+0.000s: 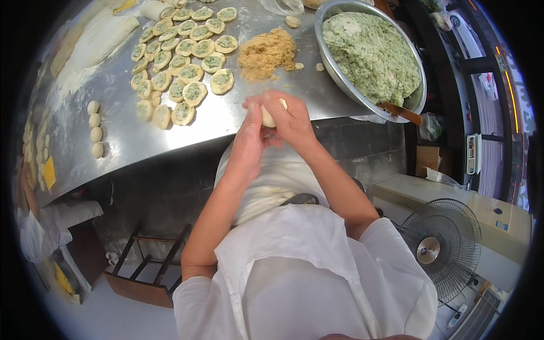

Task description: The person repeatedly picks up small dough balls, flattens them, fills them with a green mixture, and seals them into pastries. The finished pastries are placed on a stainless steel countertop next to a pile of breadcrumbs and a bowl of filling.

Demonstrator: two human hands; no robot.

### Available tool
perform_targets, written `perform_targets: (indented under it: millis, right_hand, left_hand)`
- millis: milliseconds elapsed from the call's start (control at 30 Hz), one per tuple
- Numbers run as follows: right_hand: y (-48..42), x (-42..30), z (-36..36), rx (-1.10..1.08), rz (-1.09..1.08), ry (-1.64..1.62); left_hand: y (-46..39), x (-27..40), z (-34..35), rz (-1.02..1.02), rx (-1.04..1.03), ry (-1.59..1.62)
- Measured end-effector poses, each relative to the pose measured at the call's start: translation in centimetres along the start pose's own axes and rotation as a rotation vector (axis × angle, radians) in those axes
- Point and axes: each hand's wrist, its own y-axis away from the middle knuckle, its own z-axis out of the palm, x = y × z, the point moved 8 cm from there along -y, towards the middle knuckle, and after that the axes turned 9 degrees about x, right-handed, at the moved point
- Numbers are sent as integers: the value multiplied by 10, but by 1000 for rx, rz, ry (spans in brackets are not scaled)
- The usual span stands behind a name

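Observation:
In front of my waist, near the edge of a stainless steel table (204,138), both hands close around a ball of pale dough (267,119). My left hand (250,142) cups it from the left and below. My right hand (289,117) wraps over its right side, with a bit of dough showing at the top of the fist. Part of the ball is hidden by the fingers. Just beyond my hands lies a heap of crumbly golden-brown filling (267,53). To its left are rows of dough rounds (194,92) topped with green filling.
A steel basin (321,40) of green filling (369,55) stands at right, a brown-handled tool (401,112) on its rim. Leftward are several dough balls (96,134), a floury dough sheet (100,40) and another person's arm (29,195). A fan (442,246) and upturned stool (138,289) stand below.

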Motion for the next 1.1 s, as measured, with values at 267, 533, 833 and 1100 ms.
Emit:
perform_targets:
  millis: [267,533,833,1100]
  right_hand:
    - [6,0,-3,-119,169,-257]
    - [7,6,3,53,105,-8]
    - [9,-4,18,-146,316,-71]
    - [-1,0,14,-12,-84,148]
  left_hand:
    - [0,-7,-10,25,-244,54]
    - [12,3,6,21,-7,161]
    - [-2,-14,-23,-54,-160,82]
    - [-9,-4,-14,4,58,299]
